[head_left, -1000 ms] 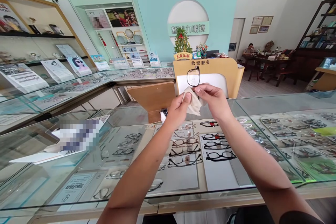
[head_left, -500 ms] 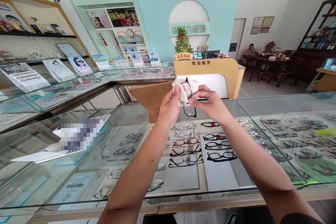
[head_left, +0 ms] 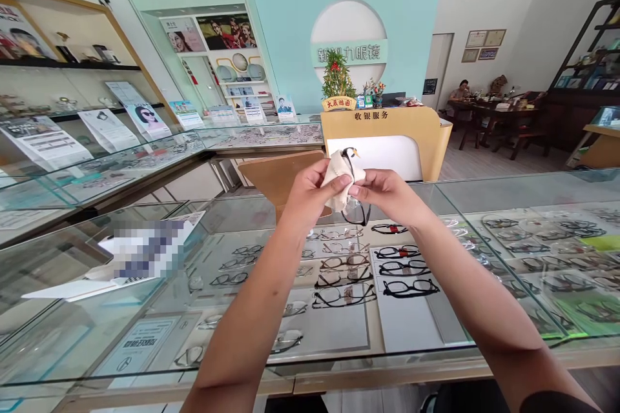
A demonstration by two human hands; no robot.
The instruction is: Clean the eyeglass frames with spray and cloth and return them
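Note:
Both hands are raised in front of me, above the far side of the glass counter. My left hand [head_left: 312,190] pinches a cream cloth [head_left: 335,174], its thumb pressed on the front. Dark-framed eyeglasses [head_left: 367,216] are held between my hands, partly wrapped in the cloth. One lens hangs below the fingers, and part of the frame rises above the cloth. My right hand [head_left: 387,190] grips the eyeglasses near their middle, thumb and fingers closed, touching the cloth's edge. Cloth and fingers hide the rest of the frame.
Beneath my arms the glass counter [head_left: 334,361] displays rows of eyeglasses [head_left: 411,287]. A white folded leaflet [head_left: 92,284] lies on its left part. Beyond stand a brown chair back [head_left: 276,174] and a yellow cashier desk [head_left: 431,148]. A person [head_left: 460,93] sits at a far table.
My left thumb has come across the front of the cloth, and the fingers have bunched it closer around the eyeglasses. The hanging lens has shifted slightly down and right.

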